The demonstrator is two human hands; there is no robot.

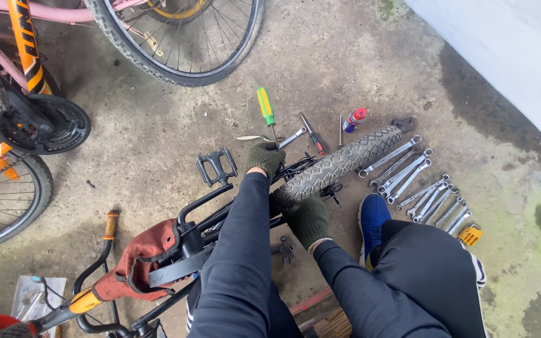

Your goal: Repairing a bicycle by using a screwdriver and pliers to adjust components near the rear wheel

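Both gloved hands work on a small bicycle lying on the concrete floor (345, 69). The left hand (265, 158) has its grip closed around something at the frame near the black pedal (216, 166), though what it holds cannot be told. The right hand (308, 220) presses on the knobby tyre (339, 164). A row of spanners (417, 188) lies just beside the tyre.

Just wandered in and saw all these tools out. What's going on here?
A person in dark sleeves and green gloves is working on a small bike lying on the concrete. The left hand reaches over to the far side of the tyre; the right hand presses on its near side. A row of spanners, a screwdriver and a spray can lie beyond. A pedal sticks up.
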